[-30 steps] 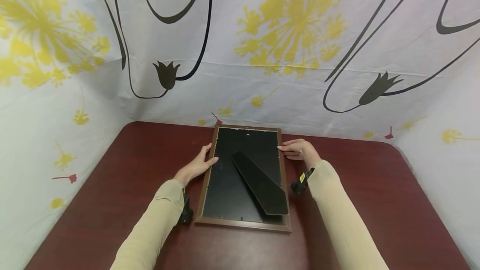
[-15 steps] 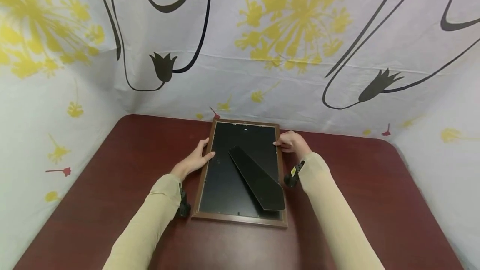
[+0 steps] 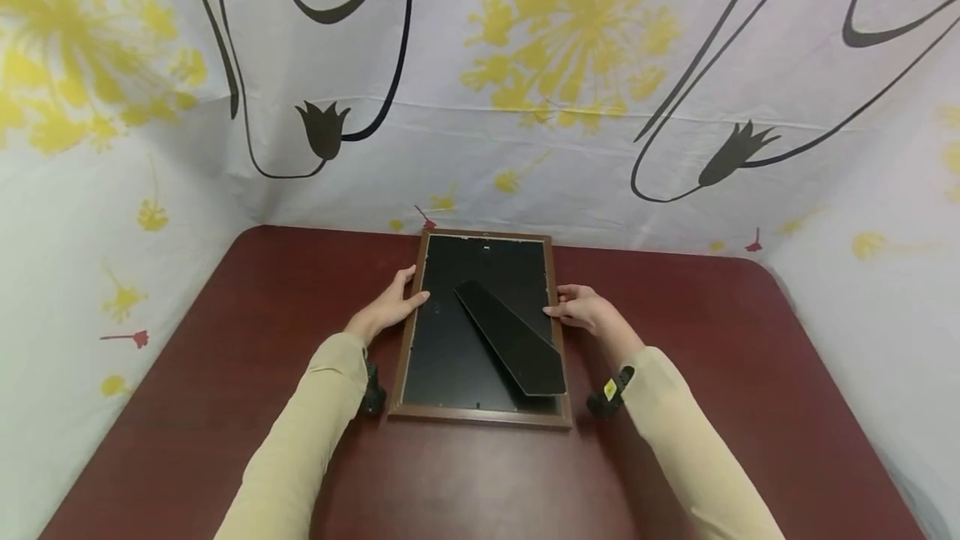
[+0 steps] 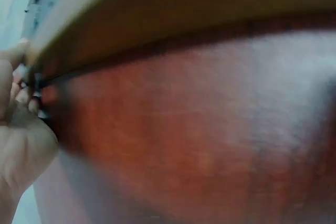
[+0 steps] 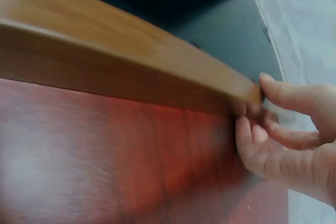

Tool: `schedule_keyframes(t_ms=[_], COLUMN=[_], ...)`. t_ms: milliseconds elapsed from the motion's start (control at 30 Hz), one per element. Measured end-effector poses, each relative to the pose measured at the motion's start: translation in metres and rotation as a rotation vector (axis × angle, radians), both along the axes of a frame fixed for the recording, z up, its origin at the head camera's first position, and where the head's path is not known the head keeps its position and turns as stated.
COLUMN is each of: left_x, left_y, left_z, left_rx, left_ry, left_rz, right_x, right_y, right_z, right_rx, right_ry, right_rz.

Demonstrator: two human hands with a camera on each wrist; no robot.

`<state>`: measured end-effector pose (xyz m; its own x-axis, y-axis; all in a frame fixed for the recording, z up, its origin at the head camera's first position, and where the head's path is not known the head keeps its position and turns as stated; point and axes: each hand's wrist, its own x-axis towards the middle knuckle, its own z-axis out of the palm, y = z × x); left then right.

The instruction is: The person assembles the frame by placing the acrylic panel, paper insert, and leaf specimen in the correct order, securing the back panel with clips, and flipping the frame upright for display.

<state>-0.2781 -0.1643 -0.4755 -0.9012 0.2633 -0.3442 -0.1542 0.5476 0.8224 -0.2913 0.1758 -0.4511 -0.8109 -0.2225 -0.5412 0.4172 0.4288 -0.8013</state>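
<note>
A picture frame (image 3: 480,417) with a brown wooden border lies back side up, its black backing showing. A black easel stand (image 3: 513,340) slants across that backing, its wide end near the lower right corner. My left hand (image 3: 388,307) grips the left side, thumb over the border and fingers along the outer edge. On the opposite side my right hand (image 3: 592,315) pinches the border, thumb on top. In the right wrist view the right fingers (image 5: 262,156) curl against the lower side of the wooden edge (image 5: 147,51).
The frame is on a dark red-brown table (image 3: 480,473), near its far edge. White cloth (image 3: 420,148) printed with yellow and dark flowers hangs behind and at both sides. Each wrist carries a small black camera (image 3: 603,398).
My right hand has gone from straight fingers at the frame's edge to a thumb-and-finger pinch, lower along that side. The left hand keeps its hold. The head view has shifted slightly.
</note>
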Motion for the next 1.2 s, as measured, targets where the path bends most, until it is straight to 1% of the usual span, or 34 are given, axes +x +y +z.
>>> schedule_keyframes(t_ms=[100,133,167,267,367,400,433,467,533,633,767,867,1000,1067,1200], left_x=[-0.002,-0.002,-0.002,-0.002,-0.001,0.000,0.000,0.001,0.001,0.003,0.005,0.006,0.005,0.005,0.005], left_y=[0.005,0.007,0.009,0.012,0.013,0.012,0.012,0.011,0.010,0.009,0.008,0.007,0.005,0.005,0.003], left_z=[0.005,0.007,0.008,0.012,0.016,0.018,0.021,0.023,0.028,0.034,0.039,0.046,0.058,0.063,0.069], left_rx=[-0.012,-0.009,-0.004,0.033,0.082,0.096,0.110,0.126,0.152,0.198,0.273,0.310,0.331,0.341,0.314], left_ry=[0.001,-0.002,-0.011,-0.049,-0.075,-0.075,-0.071,-0.066,-0.044,-0.022,-0.020,0.012,0.072,0.095,0.167], left_rz=[0.026,0.035,0.042,0.067,0.080,0.085,0.090,0.098,0.114,0.129,0.137,0.138,0.135,0.135,0.121], right_x=[0.003,0.003,0.004,0.007,0.015,0.016,0.017,0.019,0.019,0.020,0.025,0.028,0.027,0.025,0.024], right_y=[-0.004,-0.003,-0.003,-0.004,-0.007,-0.008,-0.008,-0.008,-0.008,-0.005,0.001,0.004,0.012,0.015,0.017], right_z=[-0.001,-0.002,-0.002,-0.001,0.006,0.008,0.011,0.014,0.020,0.028,0.040,0.048,0.055,0.057,0.061], right_rx=[0.023,0.002,-0.011,-0.029,-0.024,-0.036,-0.049,-0.061,-0.096,-0.114,-0.165,-0.226,-0.276,-0.293,-0.313], right_ry=[-0.013,-0.017,-0.031,-0.064,-0.102,-0.111,-0.115,-0.119,-0.111,-0.090,-0.077,-0.062,-0.035,-0.012,0.046], right_rz=[-0.012,-0.008,-0.023,-0.094,-0.189,-0.208,-0.210,-0.220,-0.208,-0.203,-0.218,-0.232,-0.245,-0.236,-0.231])
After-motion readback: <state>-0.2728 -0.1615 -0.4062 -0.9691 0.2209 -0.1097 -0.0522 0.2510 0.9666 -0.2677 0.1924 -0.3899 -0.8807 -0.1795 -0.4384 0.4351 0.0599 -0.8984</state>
